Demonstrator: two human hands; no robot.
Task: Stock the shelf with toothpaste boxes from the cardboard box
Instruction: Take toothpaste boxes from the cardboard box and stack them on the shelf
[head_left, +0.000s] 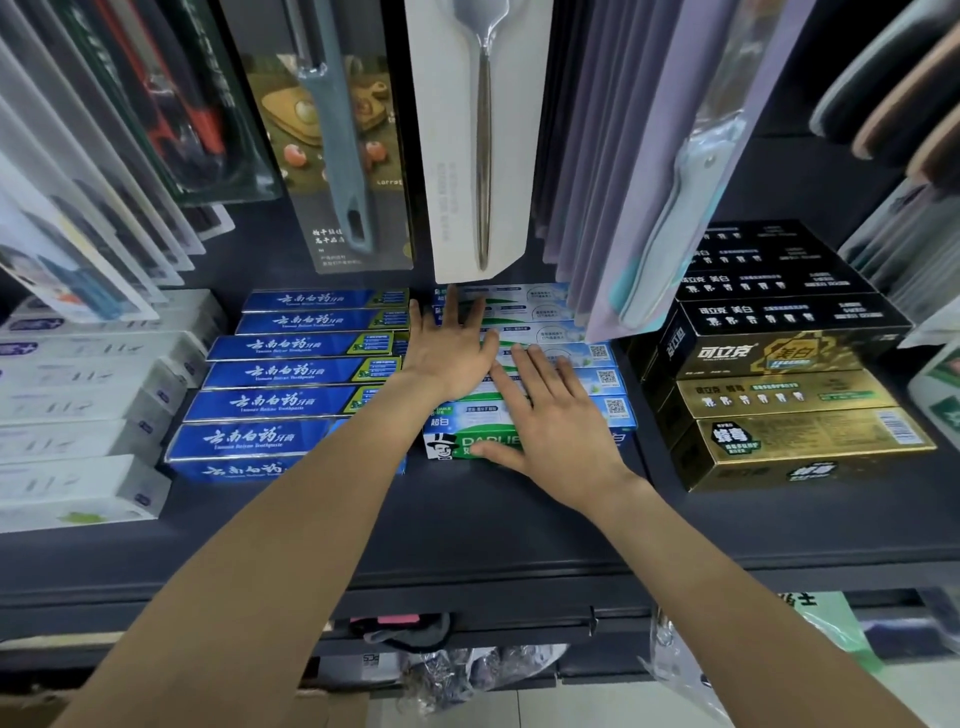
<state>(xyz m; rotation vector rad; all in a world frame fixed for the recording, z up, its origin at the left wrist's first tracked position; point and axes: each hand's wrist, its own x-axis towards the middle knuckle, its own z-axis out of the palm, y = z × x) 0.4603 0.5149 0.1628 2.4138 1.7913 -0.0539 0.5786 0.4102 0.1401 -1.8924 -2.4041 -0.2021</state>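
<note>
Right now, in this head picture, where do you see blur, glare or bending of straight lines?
Head view: wide-angle bending curves the shelf edge; white boxes at far left look soft and washed out; glare on the gold boxes; both hands, left and right, are sharp.

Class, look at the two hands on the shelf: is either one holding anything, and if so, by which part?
Nothing is held. The left hand and right hand lie flat, fingers straight, on top of the green-and-white toothpaste boxes, pressing rather than gripping.
</note>
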